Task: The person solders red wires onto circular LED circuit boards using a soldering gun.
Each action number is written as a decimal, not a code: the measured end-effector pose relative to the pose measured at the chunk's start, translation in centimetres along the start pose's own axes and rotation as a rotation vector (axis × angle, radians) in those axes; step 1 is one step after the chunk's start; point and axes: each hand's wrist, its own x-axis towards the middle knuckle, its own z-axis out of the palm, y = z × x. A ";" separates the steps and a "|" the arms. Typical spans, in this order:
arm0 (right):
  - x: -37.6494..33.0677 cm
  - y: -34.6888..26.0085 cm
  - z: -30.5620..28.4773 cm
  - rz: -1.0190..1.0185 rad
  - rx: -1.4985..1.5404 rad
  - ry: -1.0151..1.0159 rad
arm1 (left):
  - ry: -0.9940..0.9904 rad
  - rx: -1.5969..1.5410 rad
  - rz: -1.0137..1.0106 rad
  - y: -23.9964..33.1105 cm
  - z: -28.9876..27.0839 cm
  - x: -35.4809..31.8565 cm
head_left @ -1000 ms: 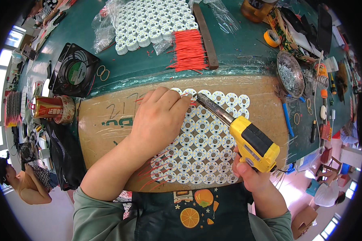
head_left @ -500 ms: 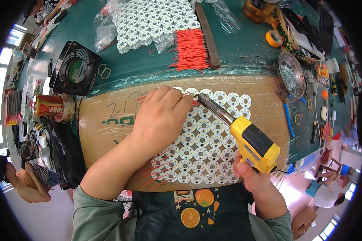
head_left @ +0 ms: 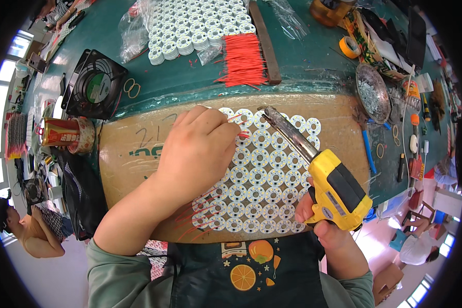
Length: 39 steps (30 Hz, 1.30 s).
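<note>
Right hand (head_left: pixel 327 235) grasps the soldering gun (head_left: pixel 340 189), axis diagonal, tip toward upper left, oval label (head_left: pixel 327 212) visible; left hand (head_left: pixel 199 146) pinches red wires (head_left: pixel 235 117).

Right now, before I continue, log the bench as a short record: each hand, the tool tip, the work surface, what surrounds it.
Left hand: the left of the two hands, at red wires over the disc grid; grip hidden
Right hand: right hand gripping a yellow-and-black gun-shaped tool
Tool tip: by the grid's top row, apart from the left hand; contact unclear
Work surface: white ring-shaped discs in rows on cardboard
Beyond: stacked discs, red wire bundle
Left side: black fan
Right side: metal dish
</note>
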 end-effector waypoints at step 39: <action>-1.0 1.0 -0.6 0.089 -0.210 0.017 | -0.093 0.033 -0.017 0.1 0.3 -1.5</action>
